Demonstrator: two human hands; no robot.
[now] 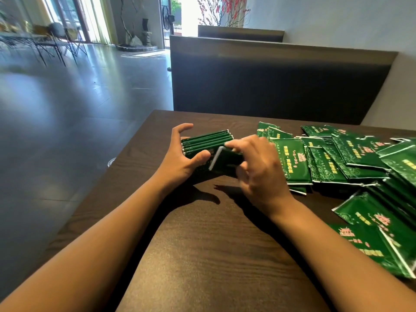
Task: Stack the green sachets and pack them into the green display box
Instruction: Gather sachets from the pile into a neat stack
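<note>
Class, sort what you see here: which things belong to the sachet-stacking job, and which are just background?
Part of the job:
- stack of green sachets, gripped by the left hand
- single sachet, pinched by the right hand
- loose pile of green sachets
- wooden table

Just background:
- dark bench backrest
- red blossom branches
- chairs

A stack of green sachets (207, 141) stands on edge, with loose printed green sachets (351, 158) heaped just right.
</note>
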